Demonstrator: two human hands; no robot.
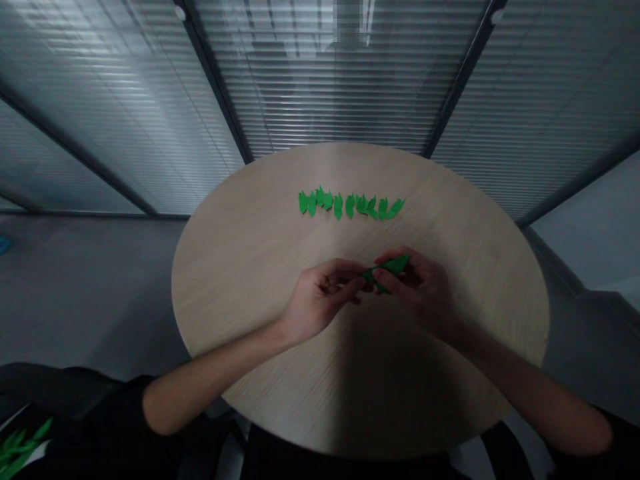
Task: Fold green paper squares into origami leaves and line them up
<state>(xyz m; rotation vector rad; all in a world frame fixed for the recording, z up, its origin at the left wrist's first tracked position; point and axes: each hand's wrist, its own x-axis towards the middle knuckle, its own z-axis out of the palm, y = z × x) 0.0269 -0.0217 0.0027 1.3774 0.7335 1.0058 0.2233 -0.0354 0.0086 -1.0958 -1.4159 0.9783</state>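
Note:
Over the round wooden table, both my hands pinch one green leaf-shaped piece (397, 265). My left hand (327, 290) grips its narrow left end between thumb and fingertips. My right hand (423, 287) holds the broader part, thumb on top and fingers behind. Part of the piece is hidden by the fingers, so I cannot tell whether it is folded paper or a plastic leaf. Farther back lies a row of several similar green leaf pieces (339, 206), some touching and some apart.
The round table (240, 267) has a light wood top. Glass partitions with blinds (330, 100) stand close behind it. More green leaf pieces (23, 447) show at the lower left, near a dark chair. A small blue object (5, 245) lies on the floor at far left.

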